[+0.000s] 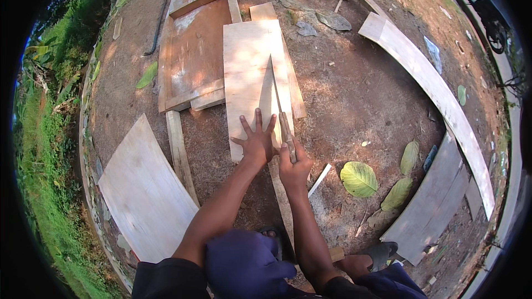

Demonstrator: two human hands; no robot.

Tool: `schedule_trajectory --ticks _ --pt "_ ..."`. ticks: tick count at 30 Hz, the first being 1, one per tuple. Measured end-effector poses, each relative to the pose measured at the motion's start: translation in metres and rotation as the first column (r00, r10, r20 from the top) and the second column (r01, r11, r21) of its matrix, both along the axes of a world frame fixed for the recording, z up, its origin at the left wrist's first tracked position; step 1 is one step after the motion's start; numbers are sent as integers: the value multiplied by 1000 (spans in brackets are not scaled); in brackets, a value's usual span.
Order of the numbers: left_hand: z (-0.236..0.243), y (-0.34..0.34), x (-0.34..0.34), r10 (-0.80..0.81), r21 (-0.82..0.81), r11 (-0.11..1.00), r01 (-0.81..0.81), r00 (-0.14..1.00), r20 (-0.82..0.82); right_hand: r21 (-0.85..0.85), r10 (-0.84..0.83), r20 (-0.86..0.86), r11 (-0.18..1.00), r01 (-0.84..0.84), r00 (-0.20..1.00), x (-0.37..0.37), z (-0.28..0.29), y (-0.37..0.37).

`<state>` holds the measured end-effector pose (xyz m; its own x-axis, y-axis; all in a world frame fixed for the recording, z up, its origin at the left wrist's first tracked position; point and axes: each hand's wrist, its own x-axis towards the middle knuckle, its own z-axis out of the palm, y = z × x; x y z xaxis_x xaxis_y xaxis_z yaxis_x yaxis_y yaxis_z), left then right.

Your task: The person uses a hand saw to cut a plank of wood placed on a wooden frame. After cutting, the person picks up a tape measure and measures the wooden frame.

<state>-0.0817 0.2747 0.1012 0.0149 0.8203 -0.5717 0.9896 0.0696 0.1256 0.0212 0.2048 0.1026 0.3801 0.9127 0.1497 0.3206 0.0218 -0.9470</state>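
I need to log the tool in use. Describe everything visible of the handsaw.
The handsaw has a thin, narrow grey blade, apparently metal, running away from the person and tapering to a point. It lies along a pale plywood sheet on the dirt. Its handle is wrapped by the right hand, so the handle's shape is mostly hidden. The left hand presses flat on the sheet just beside it. Teeth are too small to see.

I see a pale, cream-coloured plank [252, 77] at the centre, its grain faint. Left of that plank lies a reddish-brown panel [194, 55] with a whitish smear. Right of the plank the ground [354, 94] is dark brown earth, with a yellow-green leaf [359, 179] on it. A greyish-white board [145, 191] lies below-left of the plank, and bright green grass [47, 149] runs beyond it.
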Motion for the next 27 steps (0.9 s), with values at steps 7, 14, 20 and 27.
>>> schedule_trajectory --ticks 7,14,20,27 --pt "-9 -8 -12 14 47 999 -16 999 51 -28 22 -110 999 -25 994 -7 -2 -9" --pt "-14 -24 -18 88 88 991 -98 989 116 -77 72 -36 994 -74 997 -12 -1 -10" --pt "-18 -22 -16 105 95 989 -113 991 80 -64 87 -35 994 -89 996 -14 -7 -9" --pt "-7 -21 -13 79 80 993 -86 993 83 -43 72 11 996 -72 997 -11 -1 -11"
